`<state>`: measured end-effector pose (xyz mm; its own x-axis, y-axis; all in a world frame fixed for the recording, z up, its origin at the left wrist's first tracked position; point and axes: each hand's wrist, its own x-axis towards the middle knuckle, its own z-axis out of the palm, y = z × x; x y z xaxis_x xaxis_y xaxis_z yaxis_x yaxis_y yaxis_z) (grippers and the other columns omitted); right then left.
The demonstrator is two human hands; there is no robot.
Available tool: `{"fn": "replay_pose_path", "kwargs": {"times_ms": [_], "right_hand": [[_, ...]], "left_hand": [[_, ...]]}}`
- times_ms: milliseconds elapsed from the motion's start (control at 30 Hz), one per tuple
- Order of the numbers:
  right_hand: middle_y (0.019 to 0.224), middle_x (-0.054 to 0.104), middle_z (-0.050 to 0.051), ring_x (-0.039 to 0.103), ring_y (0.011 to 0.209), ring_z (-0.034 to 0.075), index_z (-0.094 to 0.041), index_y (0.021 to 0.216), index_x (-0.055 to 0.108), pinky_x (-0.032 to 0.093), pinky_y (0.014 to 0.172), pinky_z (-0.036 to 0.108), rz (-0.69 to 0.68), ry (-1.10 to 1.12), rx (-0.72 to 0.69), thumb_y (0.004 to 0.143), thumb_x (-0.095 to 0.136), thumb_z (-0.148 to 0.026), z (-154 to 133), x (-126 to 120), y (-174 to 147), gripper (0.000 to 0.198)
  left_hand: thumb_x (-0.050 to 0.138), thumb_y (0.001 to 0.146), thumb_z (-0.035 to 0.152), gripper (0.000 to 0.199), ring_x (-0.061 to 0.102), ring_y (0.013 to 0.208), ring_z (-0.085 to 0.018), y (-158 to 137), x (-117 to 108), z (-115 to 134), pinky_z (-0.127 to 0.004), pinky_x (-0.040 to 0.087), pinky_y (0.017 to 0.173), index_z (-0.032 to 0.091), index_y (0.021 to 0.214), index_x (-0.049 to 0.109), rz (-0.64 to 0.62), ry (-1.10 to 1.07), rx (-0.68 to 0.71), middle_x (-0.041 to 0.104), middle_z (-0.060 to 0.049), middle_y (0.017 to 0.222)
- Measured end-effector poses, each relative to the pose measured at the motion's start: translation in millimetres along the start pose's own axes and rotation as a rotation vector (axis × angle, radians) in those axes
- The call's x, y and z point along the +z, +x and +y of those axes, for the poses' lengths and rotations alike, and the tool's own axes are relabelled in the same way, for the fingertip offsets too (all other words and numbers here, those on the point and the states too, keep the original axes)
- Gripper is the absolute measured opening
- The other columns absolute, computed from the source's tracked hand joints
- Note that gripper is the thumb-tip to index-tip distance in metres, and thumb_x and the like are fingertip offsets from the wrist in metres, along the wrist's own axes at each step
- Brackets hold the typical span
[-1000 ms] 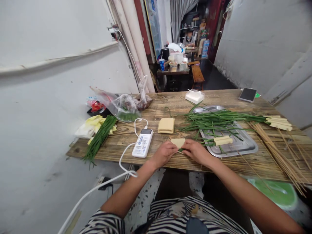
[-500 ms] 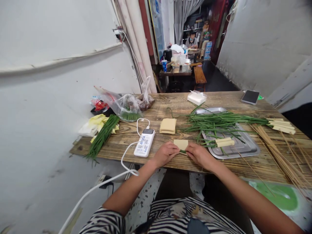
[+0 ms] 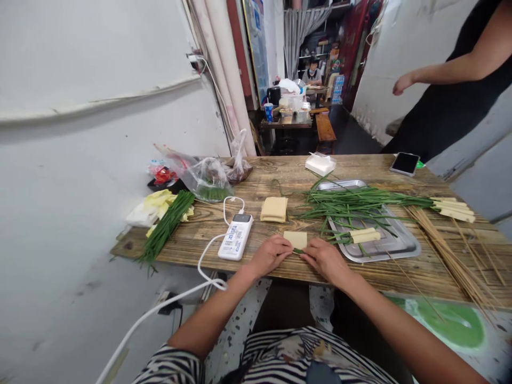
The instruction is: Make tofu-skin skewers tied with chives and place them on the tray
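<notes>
A small square tofu sheet (image 3: 295, 239) lies on the wooden table right in front of me, with a short bunch of chives (image 3: 298, 250) along its near edge. My left hand (image 3: 273, 255) pinches the left end of that edge, fingers closed. At the right end, my right hand (image 3: 325, 260) grips the same edge with fingers bent and closed. The fingertips hide both ends of the chives. Just beyond lies a stack of tofu sheets (image 3: 274, 209). To the right, finished tofu rolls (image 3: 365, 235) with chives inside rest on a metal tray (image 3: 400, 248).
Long chives (image 3: 360, 197) drape over the tray; bamboo skewers (image 3: 444, 250) lie right of it. A white power bank (image 3: 236, 237) with cables, another chive bunch (image 3: 168, 224) and plastic bags (image 3: 214, 173) are left. A phone (image 3: 405, 164) sits far right, near a passing person (image 3: 452, 90).
A person in black has come into view at the upper right. My fingers have shifted slightly at the tofu sheet's near edge, and more of the chives shows between them.
</notes>
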<state>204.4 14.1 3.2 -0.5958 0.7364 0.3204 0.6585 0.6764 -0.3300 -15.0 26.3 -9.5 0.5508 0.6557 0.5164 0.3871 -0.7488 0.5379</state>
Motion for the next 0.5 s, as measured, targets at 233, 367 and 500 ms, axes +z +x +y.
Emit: {"fn": "replay_pose_path", "kwargs": {"times_ms": [233,367,500], "right_hand": [[0.075,0.062,0.006,0.057,0.073,0.017,-0.017,0.076,0.069,0.045,0.067,0.027,0.048,0.261,0.023,0.093,0.049,-0.025,1.3,-0.4,1.6,0.028],[0.075,0.063,0.005,0.058,0.072,0.016,-0.017,0.076,0.07,0.044,0.066,0.025,0.027,0.311,0.081,0.091,0.052,-0.021,-1.1,-1.5,-0.3,0.024],[0.074,0.062,0.004,0.057,0.071,0.015,-0.016,0.075,0.07,0.041,0.065,0.024,0.02,0.336,0.14,0.086,0.057,-0.016,-0.9,-0.3,0.0,0.018]], "left_hand": [[0.062,0.086,0.025,0.015,0.059,0.081,-0.017,-1.1,0.8,11.6,-0.031,0.045,0.079,0.021,0.08,0.075,-0.005,-0.026,-0.197,0.071,-0.003,0.083],[0.063,0.085,0.024,0.014,0.06,0.084,-0.017,-1.0,-2.2,17.1,-0.031,0.043,0.082,0.022,0.079,0.075,-0.021,-0.073,-0.32,0.071,-0.002,0.084],[0.061,0.085,0.025,0.017,0.059,0.084,-0.018,0.7,-4.0,22.1,-0.033,0.04,0.084,0.022,0.075,0.075,-0.03,-0.009,-0.382,0.07,-0.002,0.082]]}}
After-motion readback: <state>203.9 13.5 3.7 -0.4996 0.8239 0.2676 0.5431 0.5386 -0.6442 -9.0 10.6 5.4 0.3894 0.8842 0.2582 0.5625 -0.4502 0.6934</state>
